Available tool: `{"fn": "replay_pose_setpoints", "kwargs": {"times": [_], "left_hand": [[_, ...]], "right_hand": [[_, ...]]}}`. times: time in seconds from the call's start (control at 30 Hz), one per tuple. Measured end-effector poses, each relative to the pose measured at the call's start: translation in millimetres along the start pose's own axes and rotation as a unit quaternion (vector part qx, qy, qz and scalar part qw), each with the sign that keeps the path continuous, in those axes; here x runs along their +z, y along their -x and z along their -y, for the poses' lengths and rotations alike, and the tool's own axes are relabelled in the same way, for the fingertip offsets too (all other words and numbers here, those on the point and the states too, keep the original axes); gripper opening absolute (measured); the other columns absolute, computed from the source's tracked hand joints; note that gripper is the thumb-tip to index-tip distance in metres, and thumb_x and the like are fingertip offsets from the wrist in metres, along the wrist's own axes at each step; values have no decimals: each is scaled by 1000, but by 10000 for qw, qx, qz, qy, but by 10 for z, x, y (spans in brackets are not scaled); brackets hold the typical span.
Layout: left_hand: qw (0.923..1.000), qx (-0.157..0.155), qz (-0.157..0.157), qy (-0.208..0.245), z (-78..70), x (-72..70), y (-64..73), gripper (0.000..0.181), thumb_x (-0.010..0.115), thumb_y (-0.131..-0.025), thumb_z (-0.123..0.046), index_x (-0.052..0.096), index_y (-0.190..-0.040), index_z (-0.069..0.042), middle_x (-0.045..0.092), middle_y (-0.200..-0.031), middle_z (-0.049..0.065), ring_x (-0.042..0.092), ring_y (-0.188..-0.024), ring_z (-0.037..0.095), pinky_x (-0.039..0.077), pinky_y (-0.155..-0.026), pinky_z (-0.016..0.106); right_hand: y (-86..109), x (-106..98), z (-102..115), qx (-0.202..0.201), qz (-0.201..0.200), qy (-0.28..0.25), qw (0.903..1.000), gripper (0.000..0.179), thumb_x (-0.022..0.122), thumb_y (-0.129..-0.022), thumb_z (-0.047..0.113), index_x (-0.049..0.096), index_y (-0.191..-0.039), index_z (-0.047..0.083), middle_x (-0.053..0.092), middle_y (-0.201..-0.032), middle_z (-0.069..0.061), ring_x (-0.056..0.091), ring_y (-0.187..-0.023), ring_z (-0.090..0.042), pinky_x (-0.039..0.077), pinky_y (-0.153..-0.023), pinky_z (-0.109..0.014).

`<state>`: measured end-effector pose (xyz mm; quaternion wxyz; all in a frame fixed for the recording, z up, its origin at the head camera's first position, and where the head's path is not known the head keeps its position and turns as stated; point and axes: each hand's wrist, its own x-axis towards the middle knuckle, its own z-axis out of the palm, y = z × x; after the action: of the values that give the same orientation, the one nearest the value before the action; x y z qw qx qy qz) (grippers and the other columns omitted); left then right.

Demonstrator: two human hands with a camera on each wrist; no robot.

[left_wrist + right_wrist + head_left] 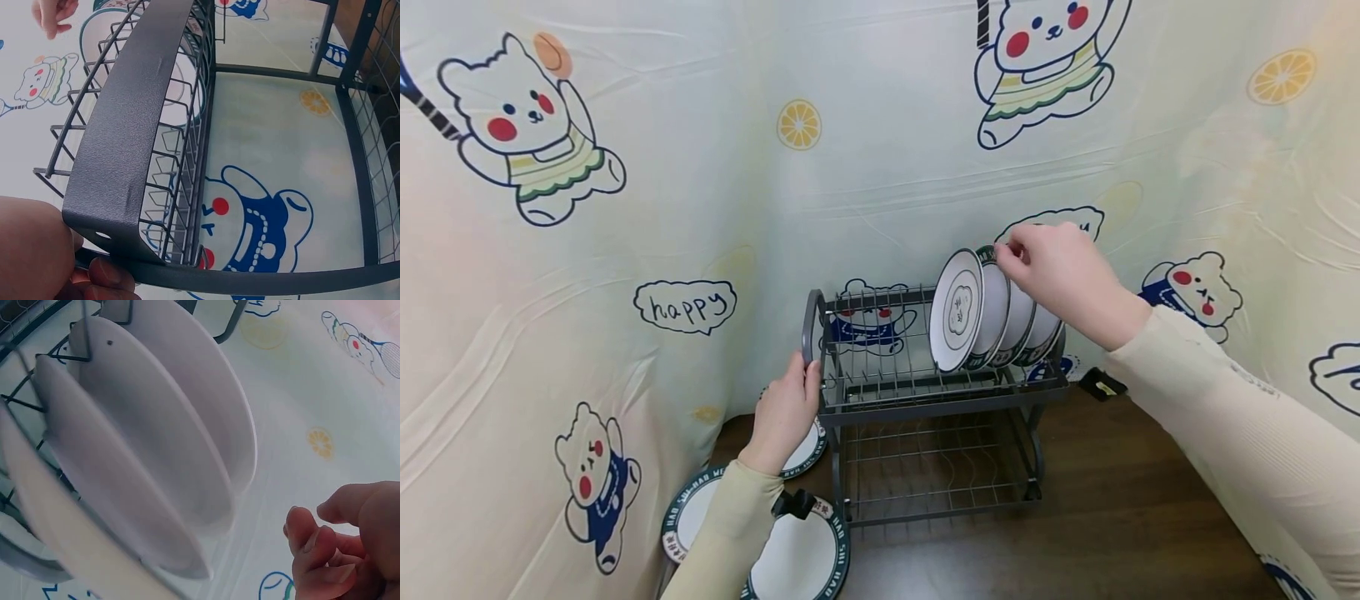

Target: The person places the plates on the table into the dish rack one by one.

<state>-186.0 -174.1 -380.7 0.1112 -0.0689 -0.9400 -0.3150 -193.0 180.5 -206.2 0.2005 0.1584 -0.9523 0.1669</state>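
Observation:
A dark two-tier dish rack [943, 408] stands in the middle of the head view. Several white dishes [961, 312] with dark green patterned rims lean on edge in the right part of its upper tier. My left hand [786, 412] grips the rack's left side frame; the left wrist view shows curled fingers [109, 272] under that frame. Just above the dishes is my right hand [1063, 271], fingers loosely bent. In the right wrist view, the hand [350, 544] holds nothing and is apart from the dishes [156, 419].
White plates [797, 558] with green lettered rims lie on the brown table [1120, 508] at lower left, partly behind my left arm. The rack's wire lower tier [936, 475] sits below the dishes. A printed cloth [880, 192] hangs close behind the rack.

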Motion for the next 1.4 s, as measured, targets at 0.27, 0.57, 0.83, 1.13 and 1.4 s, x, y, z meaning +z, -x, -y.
{"fn": "replay_pose_setpoints", "kwargs": {"times": [0.27,0.57,0.83,1.13,1.4], "left_hand": [[10000,-42,30,44,-3,-4,2,22,42,-114,-26,48,-107,-6,47,-67,4,46,-47,18,38,-45,31],[9999,-57,36,90,5,0,0,22,42,-114,-26,48,-107,-7,47,-67,4,46,-47,18,38,-45,31],[9999,-80,41,132,-4,3,15,21,42,-114,-26,47,-107,-7,46,-66,4,46,-46,19,37,-44,30],[9999,-50,58,119,-3,7,2,22,41,-114,-27,46,-108,-7,47,-66,4,46,-47,19,37,-45,31],[9999,-92,44,114,-10,8,24,22,42,-114,-27,47,-108,-7,47,-67,4,46,-47,19,38,-45,31]], "right_hand": [[330,-79,-149,-113,-510,-177,9985,31,56,-106,20,62,-78,8,51,-57,-1,44,-48,-18,35,-46,-30],[764,1,-383,-410,-1467,-254,9880,28,66,-99,12,59,-73,13,48,-55,8,36,-46,-6,29,-45,-23],[1136,191,-578,-308,-1303,-363,9903,25,67,-98,8,63,-75,14,49,-56,10,37,-46,-4,31,-43,-22],[1382,547,-783,403,-388,-604,9966,27,64,-101,14,60,-75,14,42,-56,9,38,-46,-6,33,-44,-26],[1421,767,-884,751,187,-771,9940,29,61,-103,16,60,-75,12,43,-57,6,42,-48,-12,35,-44,-27]]}}
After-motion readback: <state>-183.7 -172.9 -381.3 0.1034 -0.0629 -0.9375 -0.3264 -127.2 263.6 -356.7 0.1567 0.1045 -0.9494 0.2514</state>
